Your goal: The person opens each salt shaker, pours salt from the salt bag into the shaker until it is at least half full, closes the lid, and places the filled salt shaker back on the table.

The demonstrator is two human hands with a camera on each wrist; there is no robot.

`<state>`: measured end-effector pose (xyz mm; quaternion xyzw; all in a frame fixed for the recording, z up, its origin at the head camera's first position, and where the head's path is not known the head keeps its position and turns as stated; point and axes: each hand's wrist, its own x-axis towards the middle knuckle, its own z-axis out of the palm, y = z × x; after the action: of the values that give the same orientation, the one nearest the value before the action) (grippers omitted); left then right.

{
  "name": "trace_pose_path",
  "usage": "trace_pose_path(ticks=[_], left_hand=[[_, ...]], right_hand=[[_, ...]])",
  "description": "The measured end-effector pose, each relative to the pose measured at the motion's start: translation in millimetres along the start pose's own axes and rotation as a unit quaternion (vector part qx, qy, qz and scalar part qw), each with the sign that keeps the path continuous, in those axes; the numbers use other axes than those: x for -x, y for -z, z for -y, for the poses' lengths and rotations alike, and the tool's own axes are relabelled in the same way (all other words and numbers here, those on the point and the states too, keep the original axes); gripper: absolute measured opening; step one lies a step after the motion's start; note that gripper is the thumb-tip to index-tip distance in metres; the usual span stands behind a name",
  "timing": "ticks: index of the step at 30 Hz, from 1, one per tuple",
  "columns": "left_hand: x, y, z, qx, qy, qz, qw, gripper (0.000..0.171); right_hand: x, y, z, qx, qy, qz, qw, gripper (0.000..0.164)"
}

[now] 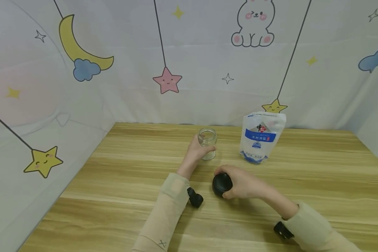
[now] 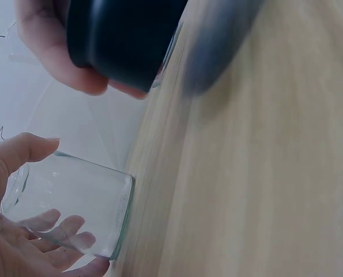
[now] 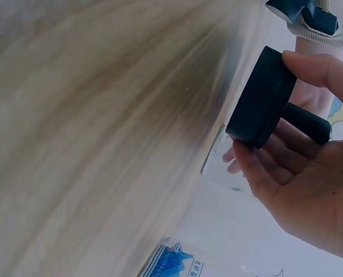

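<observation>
Gripping a clear glass jar (image 1: pixel 208 140), the person's left hand (image 1: pixel 196 151) had its thumb on one side and its fingers round the other, closed against the glass. The jar stood upright near the far side of the wood-grain table (image 1: pixel 138 157), its mouth uncovered, and its walls were clear enough for the fingers behind them to show in the left wrist view. The right hand (image 1: pixel 244 183) pinched a black, round, lid-like piece (image 1: pixel 221 184) by its rim, thumb on one edge and fingertips on the opposite one; in the right wrist view, a short dark stem stuck out from the piece toward the palm. This piece was nearer the person than the jar and a little to its right, the two set apart from each other; whether its lower face touched the tabletop could not be told. To the right of the jar, beyond the right hand, a white sea salt pouch (image 1: pixel 261 138) with a blue band and Chinese lettering stood upright, apart from both hands. Cream sleeves (image 1: pixel 165 217) covered the forearms, with a small black device (image 1: pixel 195 198) by the left cuff. Behind the table hung a pale backdrop (image 1: pixel 204 38) printed with stars, moons and a white bear.
</observation>
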<state>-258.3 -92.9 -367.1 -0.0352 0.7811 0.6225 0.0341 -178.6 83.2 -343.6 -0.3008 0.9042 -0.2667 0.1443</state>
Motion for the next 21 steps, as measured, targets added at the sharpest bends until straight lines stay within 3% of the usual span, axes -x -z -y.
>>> trace_pose_path(ticks=[21], left_hand=[[-0.1, 0.6, 0.0, -0.003, 0.007, 0.001, 1.0, 0.071]], right_hand=[[1.2, -4.5, -0.7, 0.026, 0.022, 0.009, 0.999, 0.055]])
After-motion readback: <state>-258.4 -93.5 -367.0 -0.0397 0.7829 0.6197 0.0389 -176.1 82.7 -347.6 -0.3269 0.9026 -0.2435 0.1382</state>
